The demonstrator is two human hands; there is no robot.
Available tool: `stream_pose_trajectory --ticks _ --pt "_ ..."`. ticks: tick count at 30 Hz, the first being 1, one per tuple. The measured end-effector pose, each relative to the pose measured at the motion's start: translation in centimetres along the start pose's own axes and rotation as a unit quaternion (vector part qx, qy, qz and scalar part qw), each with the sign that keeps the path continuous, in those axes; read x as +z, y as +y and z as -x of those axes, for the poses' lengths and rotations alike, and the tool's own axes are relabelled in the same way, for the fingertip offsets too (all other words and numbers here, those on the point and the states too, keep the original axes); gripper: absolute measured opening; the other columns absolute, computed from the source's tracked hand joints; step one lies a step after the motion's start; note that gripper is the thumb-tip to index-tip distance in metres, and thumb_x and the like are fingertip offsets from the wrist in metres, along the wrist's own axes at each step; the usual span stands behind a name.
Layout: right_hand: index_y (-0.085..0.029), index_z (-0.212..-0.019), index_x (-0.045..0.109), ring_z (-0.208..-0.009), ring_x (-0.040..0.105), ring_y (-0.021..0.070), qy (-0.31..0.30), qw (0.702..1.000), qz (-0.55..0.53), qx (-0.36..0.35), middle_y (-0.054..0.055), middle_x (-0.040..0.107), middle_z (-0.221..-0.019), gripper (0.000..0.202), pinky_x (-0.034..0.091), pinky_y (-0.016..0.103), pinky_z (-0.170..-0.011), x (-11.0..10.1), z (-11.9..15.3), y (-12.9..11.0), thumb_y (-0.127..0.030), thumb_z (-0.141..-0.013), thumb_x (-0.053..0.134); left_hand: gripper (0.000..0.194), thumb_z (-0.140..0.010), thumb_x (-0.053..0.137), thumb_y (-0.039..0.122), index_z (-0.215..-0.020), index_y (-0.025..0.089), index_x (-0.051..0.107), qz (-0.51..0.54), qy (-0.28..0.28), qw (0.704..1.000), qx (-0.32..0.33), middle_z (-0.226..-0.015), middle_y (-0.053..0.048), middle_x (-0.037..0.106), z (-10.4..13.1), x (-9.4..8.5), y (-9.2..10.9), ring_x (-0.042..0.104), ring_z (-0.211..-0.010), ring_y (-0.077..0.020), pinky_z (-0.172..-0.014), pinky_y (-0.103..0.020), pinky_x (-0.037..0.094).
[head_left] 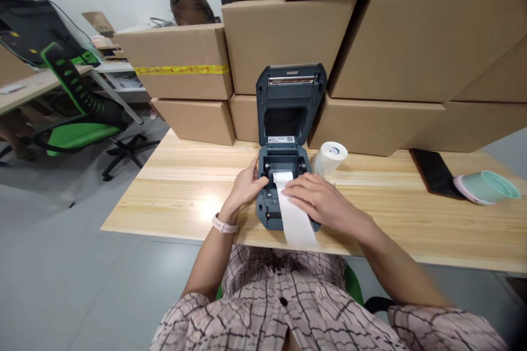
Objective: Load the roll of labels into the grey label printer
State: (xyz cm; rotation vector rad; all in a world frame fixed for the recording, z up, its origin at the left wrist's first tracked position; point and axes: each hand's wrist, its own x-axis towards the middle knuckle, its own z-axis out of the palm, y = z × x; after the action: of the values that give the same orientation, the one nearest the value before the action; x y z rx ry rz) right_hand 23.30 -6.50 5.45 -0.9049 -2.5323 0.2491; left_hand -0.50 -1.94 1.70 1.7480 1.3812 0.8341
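A dark grey label printer (267,214) stands on the wooden table with its lid (284,98) raised. From inside it, a white strip of label paper (294,225) runs over the front toward me, its lower end at the table's front edge. My left hand (247,182) is closed around the printer's left side, thumb over the rim and fingers along the outer wall. My right hand (319,197) lies across the strip with fingers stretched out and slightly apart, touching the paper; its thumb is hidden. Behind it on the right stands a roll of white labels (329,158).
Cardboard boxes (284,38) are stacked along the table's back. A black phone (436,173) and a mint green cup (486,186) lie on the right of the wooden table (156,192). A green office chair (82,131) stands left. Another person's head (191,5) shows behind the boxes.
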Motion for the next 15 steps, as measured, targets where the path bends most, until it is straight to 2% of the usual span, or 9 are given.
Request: stream_pose_trajectory --ticks 4,9,15 --pt "-0.021 -0.119 0.072 -0.112 0.066 0.028 0.073 0.997 0.037 0.011 0.01 0.073 -0.127 0.028 0.056 0.05 -0.095 1.4 2.4 -2.4 -0.025 -0.104 0.049 0.08 -0.08 0.06 0.027 -0.158 0.024 0.04 -0.006 0.006 1.0 -0.008 -0.074 0.003 0.058 0.2 0.0 0.5 0.051 -0.067 -0.0167 -0.066 -0.027 0.038" --pt "-0.02 -0.123 0.068 -0.115 0.069 0.0259 0.127 0.99 0.054 0.018 0.01 0.073 -0.129 0.025 0.057 0.052 -0.101 3.2 3.3 -3.8 -0.023 -0.102 0.055 0.079 -0.083 0.066 0.036 -0.157 0.024 0.041 -0.011 0.01 1.0 -0.019 -0.071 0.004 0.056 0.3 0.0 0.7 0.051 -0.066 -0.017 -0.067 -0.027 0.038" --pt "-0.025 -0.128 0.066 -0.121 0.067 0.0259 0.128 0.99 0.048 0.034 0.008 0.07 -0.136 0.028 0.055 0.057 -0.106 3.9 3.5 -4.3 -0.027 -0.103 0.053 0.081 -0.084 0.07 0.046 -0.156 0.024 0.042 -0.006 0.01 1.0 -0.008 -0.077 0.003 0.063 0.2 0.0 0.6 0.053 -0.067 -0.0167 -0.068 -0.027 0.04"
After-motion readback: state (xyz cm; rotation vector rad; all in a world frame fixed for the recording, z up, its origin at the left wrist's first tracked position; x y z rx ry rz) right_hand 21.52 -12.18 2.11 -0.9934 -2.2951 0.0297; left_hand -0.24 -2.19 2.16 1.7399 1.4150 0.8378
